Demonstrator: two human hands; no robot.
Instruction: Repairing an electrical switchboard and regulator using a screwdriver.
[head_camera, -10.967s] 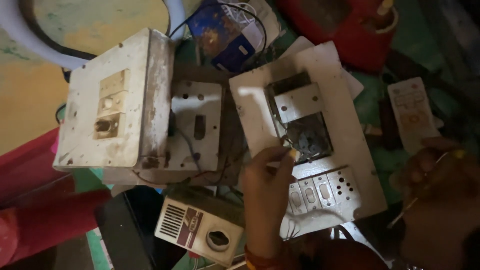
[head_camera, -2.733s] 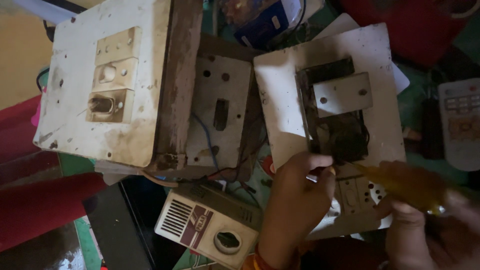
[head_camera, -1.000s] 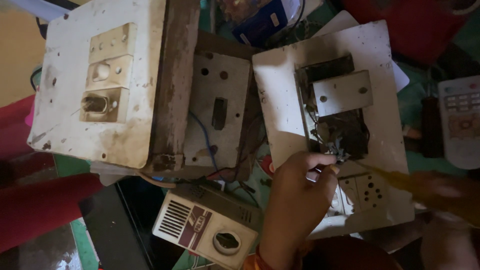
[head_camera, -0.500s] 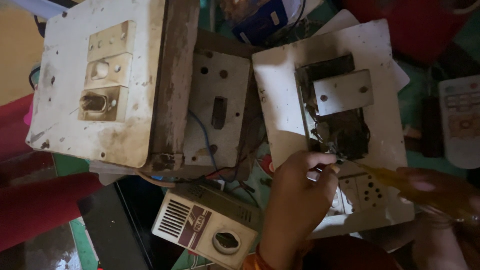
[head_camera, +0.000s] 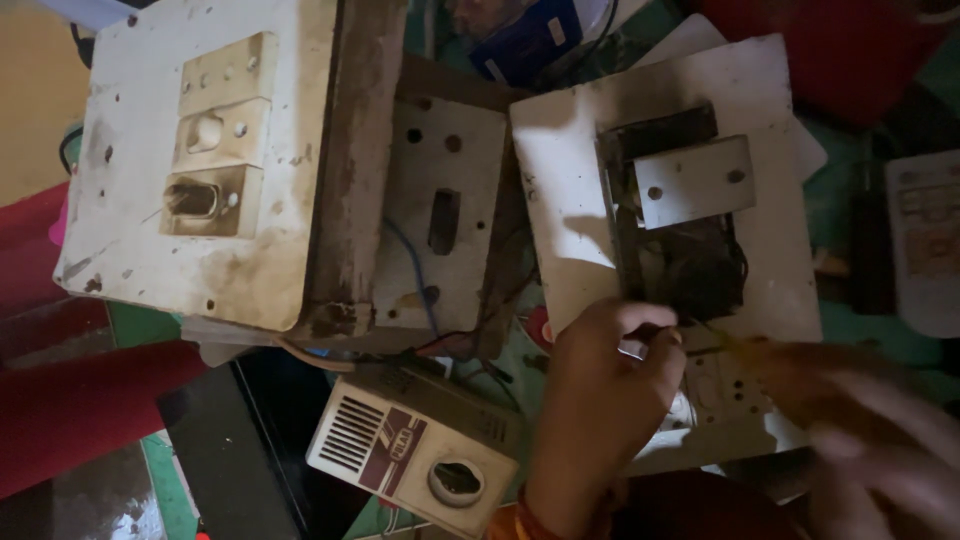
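I am pinching my left hand (head_camera: 600, 400) down on the lower edge of the dark opening in the flat white switch plate (head_camera: 570, 200), fingers curled nearly closed on something small there; too dim to tell whether it is a wire or a screw. My right hand (head_camera: 880, 440) is smearing with motion just right of it, wrapped around a yellow-handled screwdriver (head_camera: 770, 360) whose tip is pointing in toward my left fingertips.

Just above my left hand, a small pale cover plate (head_camera: 695, 180) is sitting tilted over the dark cavity. Below my left wrist, a cream box with a maroon grille panel (head_camera: 410, 450) is lying on its back. Farther left, a stained white wooden switchboard box (head_camera: 200, 170) is standing over a holed white backing panel (head_camera: 440, 210), loose wires trailing between them.

Risks as I judge them: the screwdriver tip is moving fast and close to my fingertips, so a slip could jab them. The plate is resting unclamped on clutter, so pressing hard could tip it. Poor light is making the small part easy to lose.
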